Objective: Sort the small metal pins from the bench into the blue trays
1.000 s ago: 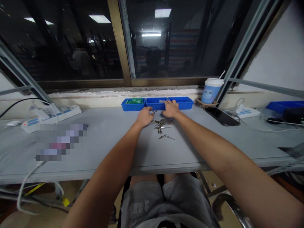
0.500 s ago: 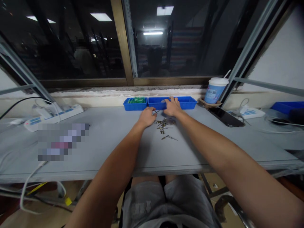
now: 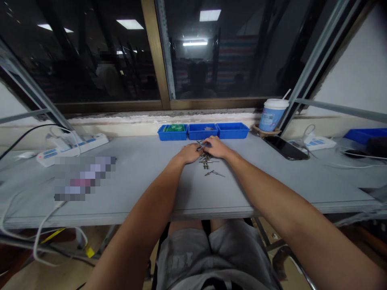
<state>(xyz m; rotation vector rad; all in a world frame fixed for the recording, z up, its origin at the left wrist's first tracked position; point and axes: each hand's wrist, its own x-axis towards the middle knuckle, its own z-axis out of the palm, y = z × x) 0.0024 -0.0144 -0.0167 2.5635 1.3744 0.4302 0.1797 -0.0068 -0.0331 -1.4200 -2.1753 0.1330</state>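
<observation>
My left hand (image 3: 191, 153) and my right hand (image 3: 215, 146) come together above a small pile of thin metal pieces (image 3: 206, 156), which look like pins or rivets. The fingers of both hands are bent inward and nearly touch. What is between their fingertips is too small and too hidden to make out. Two loose metal pieces (image 3: 215, 173) lie nearer the table edge. Just behind the hands stands a row of blue bins: the left bin (image 3: 172, 137) holds a green packet (image 3: 175, 127), the middle bin (image 3: 202, 135) has a few small pale pieces, and the right bin (image 3: 232, 134) stands beside it.
A lidded cup (image 3: 271, 116) with a straw stands on a cardboard holder at the back right, near a black phone (image 3: 286, 148). Power strips (image 3: 71, 149) and cables lie on both sides. A blurred-out object (image 3: 87, 179) lies on the grey table (image 3: 136, 177).
My right hand has moved back from above the middle and right bins, down and left to the pile beside my left hand. My left hand has shifted slightly right and nearer me.
</observation>
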